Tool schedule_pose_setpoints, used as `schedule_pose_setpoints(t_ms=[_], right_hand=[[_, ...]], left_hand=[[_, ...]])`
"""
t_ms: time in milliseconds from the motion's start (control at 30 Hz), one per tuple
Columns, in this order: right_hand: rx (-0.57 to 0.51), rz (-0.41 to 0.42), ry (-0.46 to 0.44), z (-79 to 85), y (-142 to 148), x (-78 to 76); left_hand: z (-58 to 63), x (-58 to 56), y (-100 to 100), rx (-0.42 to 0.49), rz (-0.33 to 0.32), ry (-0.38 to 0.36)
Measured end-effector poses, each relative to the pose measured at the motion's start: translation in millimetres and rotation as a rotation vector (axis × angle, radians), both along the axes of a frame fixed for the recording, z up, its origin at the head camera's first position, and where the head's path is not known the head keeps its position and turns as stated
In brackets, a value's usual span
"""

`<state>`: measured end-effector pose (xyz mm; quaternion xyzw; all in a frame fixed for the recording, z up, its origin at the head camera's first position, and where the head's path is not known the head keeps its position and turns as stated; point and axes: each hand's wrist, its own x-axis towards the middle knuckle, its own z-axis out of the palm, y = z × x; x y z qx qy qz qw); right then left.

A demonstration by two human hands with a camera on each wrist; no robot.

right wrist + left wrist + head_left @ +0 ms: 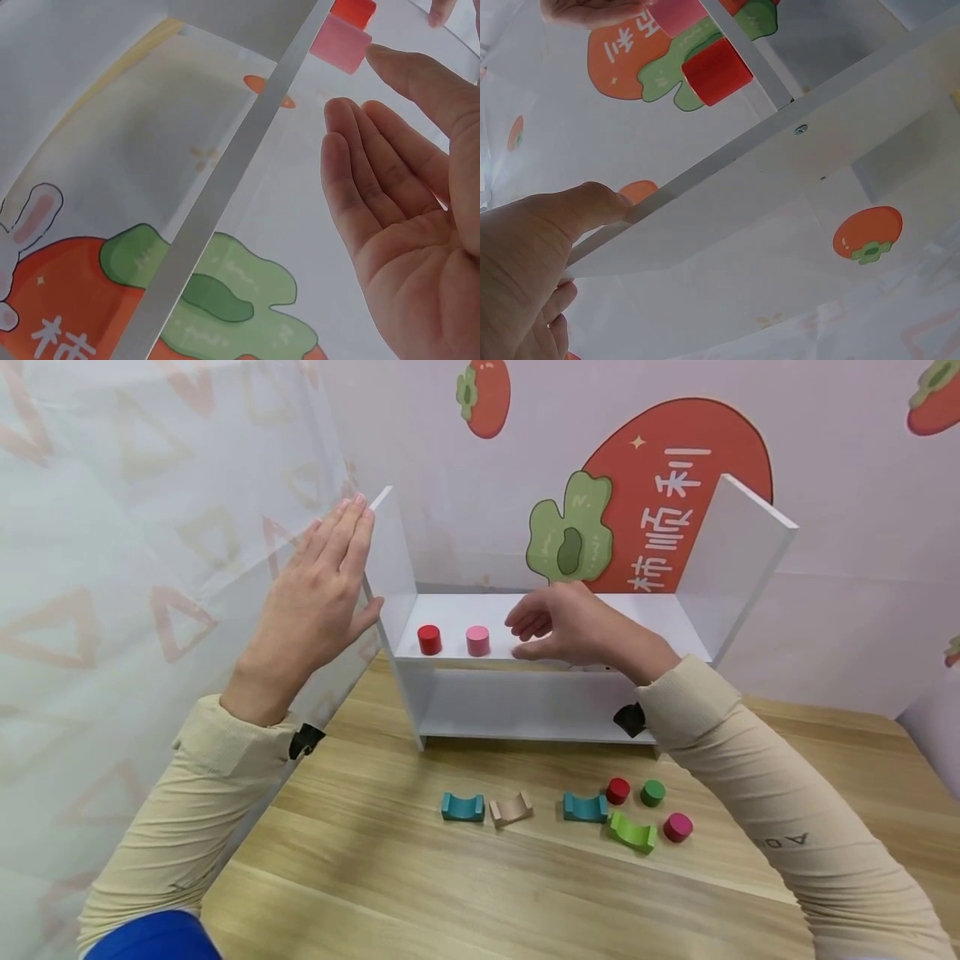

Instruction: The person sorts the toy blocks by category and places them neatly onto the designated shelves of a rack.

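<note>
My left hand (322, 581) holds the upright left side panel (392, 556) of a small white shelf. In the left wrist view the thumb (592, 210) lies along the panel's edge, with the fingers on its outer side. On the upper board, a red cylinder block (430, 640) stands nearest that panel, and a pink cylinder block (477, 642) stands to its right. My right hand (573, 622) is over the same board, just right of the pink block. Its fingers are loosely bent and the palm has nothing in it, as the right wrist view shows.
In front of the shelf on the wooden table (420, 893) lie two teal arch blocks (462, 807), a plain wood one (512, 810) and a light green one (632, 833). Red, green (653, 792) and magenta (678, 827) cylinders sit at right. The right side panel (738, 560) stands upright.
</note>
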<state>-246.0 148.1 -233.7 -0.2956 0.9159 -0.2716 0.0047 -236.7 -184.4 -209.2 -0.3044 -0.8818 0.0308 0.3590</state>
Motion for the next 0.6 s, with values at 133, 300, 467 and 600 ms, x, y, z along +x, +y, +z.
schedule_pose_setpoints(t_ms=[133,300,467,600], right_hand=[[0.014,0.016,0.022,-1.2,10.4,9.7],[0.009,0.040,0.032,-8.7,25.6,21.2],[0.018,0.054,0.003,-23.4,41.2,30.7],[0.024,0.056,-0.017,-37.5,53.6,38.2]], left_hand=[[-0.2,-1.3,-0.2,-0.001,-0.001,0.002],[0.3,-2.3,0.1,0.001,-0.002,0.007],[-0.1,-3.2,-0.1,0.006,-0.005,0.007],[-1.3,-3.6,-0.5,0.011,-0.007,0.004]])
